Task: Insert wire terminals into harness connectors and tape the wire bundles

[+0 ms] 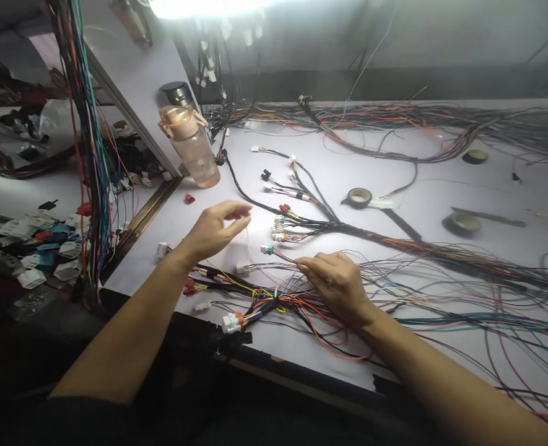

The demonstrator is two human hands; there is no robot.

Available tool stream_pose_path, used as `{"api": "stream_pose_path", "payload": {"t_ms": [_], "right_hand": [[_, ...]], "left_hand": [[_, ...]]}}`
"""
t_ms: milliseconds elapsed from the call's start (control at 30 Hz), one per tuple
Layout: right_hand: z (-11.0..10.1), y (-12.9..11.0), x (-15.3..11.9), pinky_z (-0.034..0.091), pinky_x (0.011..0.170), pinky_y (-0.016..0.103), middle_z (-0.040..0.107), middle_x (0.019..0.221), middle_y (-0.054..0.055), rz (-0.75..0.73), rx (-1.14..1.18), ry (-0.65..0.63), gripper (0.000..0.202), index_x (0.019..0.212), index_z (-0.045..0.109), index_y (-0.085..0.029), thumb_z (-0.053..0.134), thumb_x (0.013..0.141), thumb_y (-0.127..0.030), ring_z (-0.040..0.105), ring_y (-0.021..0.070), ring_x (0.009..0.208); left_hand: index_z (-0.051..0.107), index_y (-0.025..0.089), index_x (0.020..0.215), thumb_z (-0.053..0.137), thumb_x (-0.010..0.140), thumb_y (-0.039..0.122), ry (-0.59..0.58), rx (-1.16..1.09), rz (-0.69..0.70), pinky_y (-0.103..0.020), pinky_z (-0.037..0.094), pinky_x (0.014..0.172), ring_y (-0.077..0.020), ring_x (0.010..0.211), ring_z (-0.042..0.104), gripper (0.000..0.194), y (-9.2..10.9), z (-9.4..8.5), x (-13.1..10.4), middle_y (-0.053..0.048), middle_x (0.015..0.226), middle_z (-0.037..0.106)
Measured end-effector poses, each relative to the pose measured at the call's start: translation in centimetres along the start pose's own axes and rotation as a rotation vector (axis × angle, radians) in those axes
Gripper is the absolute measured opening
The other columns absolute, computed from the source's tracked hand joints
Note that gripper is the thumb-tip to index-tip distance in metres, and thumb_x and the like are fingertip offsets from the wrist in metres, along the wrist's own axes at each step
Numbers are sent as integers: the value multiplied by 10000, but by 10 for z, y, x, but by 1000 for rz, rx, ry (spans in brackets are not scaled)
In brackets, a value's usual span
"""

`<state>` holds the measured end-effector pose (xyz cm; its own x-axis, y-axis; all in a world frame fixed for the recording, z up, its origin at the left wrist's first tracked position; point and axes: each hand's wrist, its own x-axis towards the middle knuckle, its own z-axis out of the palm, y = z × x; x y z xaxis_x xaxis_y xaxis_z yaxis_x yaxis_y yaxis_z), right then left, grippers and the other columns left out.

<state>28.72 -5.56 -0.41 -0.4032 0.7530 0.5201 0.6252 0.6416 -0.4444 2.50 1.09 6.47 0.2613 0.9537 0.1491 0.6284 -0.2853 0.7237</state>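
My left hand (220, 229) is raised over the table, thumb and forefinger nearly together. A thin pale wire (248, 238) hangs from its fingertips and curves down to the right. My right hand (336, 282) pinches a few thin wires (283, 256) that end in a small white and teal connector (267, 249), just left of its fingers. Below lies a wire bundle (276, 302) tied with yellow wire, with a white and orange connector (231, 322) on one branch. Behind the hands runs a black-taped wire harness (348, 229) with several connectors, including a red one (285, 209).
A drink bottle (194, 148) stands at the back left. Tape rolls (360, 197) lie on the right half of the table. Hanging wires (90, 155) and a pile of loose connectors (36, 241) are at the left. Long wires cross the back and right.
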Motion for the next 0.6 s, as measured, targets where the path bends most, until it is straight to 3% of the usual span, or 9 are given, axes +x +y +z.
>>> {"api": "stream_pose_path", "payload": {"t_ms": [100, 233, 367, 600], "right_hand": [[3, -1, -1, 297, 677, 282, 682, 744, -1, 8, -34, 4, 209, 967, 702, -201, 500, 969, -258, 547, 106, 631], [0, -5, 2, 267, 684, 292, 684, 753, 0, 29, -132, -80, 254, 929, 714, -216, 479, 978, -298, 533, 112, 628], [-13, -11, 19, 247, 696, 301, 701, 799, -5, 83, -212, -230, 259, 916, 720, -241, 484, 975, -330, 528, 116, 639], [-11, 1, 56, 247, 700, 314, 712, 859, 4, 78, -311, -347, 223, 892, 728, -262, 529, 952, -342, 580, 148, 754]], "left_hand": [[665, 210, 1074, 640, 819, 447, -138, 61, -57, -369, 480, 902, -214, 1002, 608, 349, -8, -11, -33, -62, 1082, 668], [641, 222, 1031, 699, 751, 478, -268, 167, -21, -407, 441, 916, -232, 1002, 579, 384, -20, 0, -62, -52, 1075, 644], [650, 214, 897, 605, 846, 397, -286, 214, 57, -402, 404, 922, -202, 915, 575, 195, -20, 11, -62, -24, 920, 660], [648, 169, 850, 589, 881, 311, -173, -212, 98, -286, 467, 755, -142, 809, 563, 157, -9, 15, -47, -31, 855, 603]]}}
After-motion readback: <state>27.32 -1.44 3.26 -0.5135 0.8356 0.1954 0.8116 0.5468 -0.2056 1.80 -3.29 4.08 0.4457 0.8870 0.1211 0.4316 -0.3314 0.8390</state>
